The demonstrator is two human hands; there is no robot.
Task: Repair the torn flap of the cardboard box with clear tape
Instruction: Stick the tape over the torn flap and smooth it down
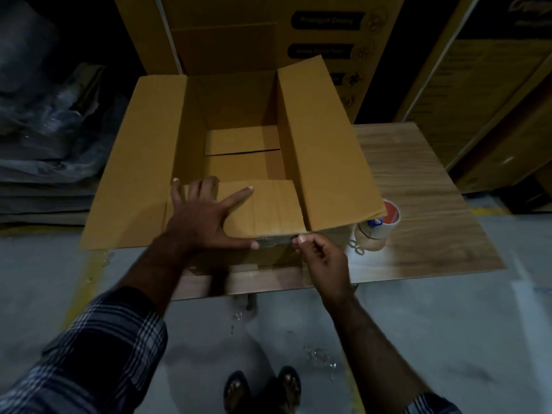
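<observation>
An open brown cardboard box (236, 115) stands on a low wooden table (418, 186). Its near flap (268, 207) is folded inward, and a strip of clear tape (274, 240) runs along the fold at the flap's base. My left hand (206, 216) lies flat on this flap with fingers spread, the thumb touching the tape's left end. My right hand (319, 252) pinches the tape's right end at the box's near right corner. A roll of clear tape (379, 225) with a red core stands on the table, just right of the box.
Tall printed cartons (328, 40) stand behind the table, and more line the right side (493, 100). Dark plastic wrap and flat sheets (44, 130) are piled at the left. My sandalled feet (263, 389) stand on grey floor with bits of clear tape (319, 354) scattered about.
</observation>
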